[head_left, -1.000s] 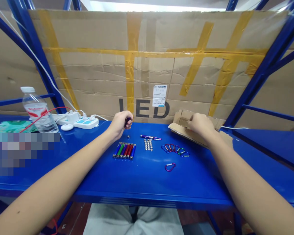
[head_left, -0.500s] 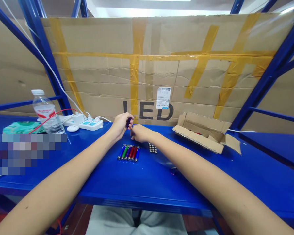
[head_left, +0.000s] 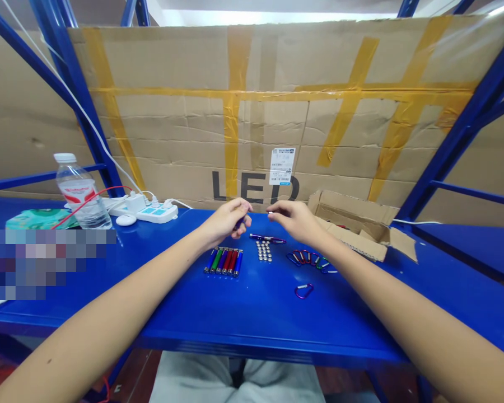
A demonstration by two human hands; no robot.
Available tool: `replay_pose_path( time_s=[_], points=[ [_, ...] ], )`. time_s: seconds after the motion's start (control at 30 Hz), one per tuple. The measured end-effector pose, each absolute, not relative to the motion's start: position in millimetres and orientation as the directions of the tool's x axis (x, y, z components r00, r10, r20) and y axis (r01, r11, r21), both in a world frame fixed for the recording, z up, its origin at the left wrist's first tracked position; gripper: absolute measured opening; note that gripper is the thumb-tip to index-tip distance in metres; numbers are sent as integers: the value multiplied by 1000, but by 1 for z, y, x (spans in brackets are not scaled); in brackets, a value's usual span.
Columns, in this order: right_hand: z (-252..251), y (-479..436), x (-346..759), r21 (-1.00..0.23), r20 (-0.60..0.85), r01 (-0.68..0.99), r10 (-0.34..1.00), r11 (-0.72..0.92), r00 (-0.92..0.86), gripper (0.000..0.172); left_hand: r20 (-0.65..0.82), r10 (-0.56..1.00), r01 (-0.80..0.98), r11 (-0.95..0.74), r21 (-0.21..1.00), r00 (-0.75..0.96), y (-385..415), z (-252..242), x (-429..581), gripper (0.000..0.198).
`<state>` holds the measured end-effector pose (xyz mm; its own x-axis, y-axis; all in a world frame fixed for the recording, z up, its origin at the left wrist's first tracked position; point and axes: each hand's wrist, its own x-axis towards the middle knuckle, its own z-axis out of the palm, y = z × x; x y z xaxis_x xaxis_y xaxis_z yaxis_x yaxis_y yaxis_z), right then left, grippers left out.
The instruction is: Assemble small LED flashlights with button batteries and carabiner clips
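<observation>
Hands and Parts: Dark Tube in Left Hand, Small Pale Piece in Right Hand

The left hand [head_left: 227,221] is positioned above the far part of the desk [head_left: 256,319], with its fingers curled around a dark tube [head_left: 239,224]; the fingers cover most of the tube. The right hand [head_left: 297,220] is to its right, apart from it. Its thumb and forefinger are pinched together on a small pale piece [head_left: 270,213], directed toward the left hand. The exact form of the piece is too small to tell.

A purple tube with clip [head_left: 267,239] lies crosswise between and just on the near side of the hands. Silver discs [head_left: 264,252] are arranged in a block on its near side. A row of colored tubes [head_left: 224,263] lies side by side, near the left hand and on its near side. A fan of carabiners [head_left: 308,257] lies on the near side of the right hand, partly behind the forearm. A single purple carabiner [head_left: 304,291] lies nearer. The cardboard box [head_left: 361,244] stands to the right of the right hand.
</observation>
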<state>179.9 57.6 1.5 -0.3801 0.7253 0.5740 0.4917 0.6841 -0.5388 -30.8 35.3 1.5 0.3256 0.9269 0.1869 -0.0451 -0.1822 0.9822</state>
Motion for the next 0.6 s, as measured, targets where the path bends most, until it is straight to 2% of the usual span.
replay_pose_path(
  time_s=[0.1,0.23,0.6],
  points=[
    [-1,43,197,-526,644,443,680,726,-350,21,101,899,-32,-97,995,425,25,-5,-16,21],
    [-3,33,198,-426,702,439,596,791,-390,27,42,873,-37,-27,999,486,15,-7,-1,25],
    [-12,34,196,-141,628,490,460,860,-628,39,85,886,90,-141,986,456,15,-13,2,26]
  ],
)
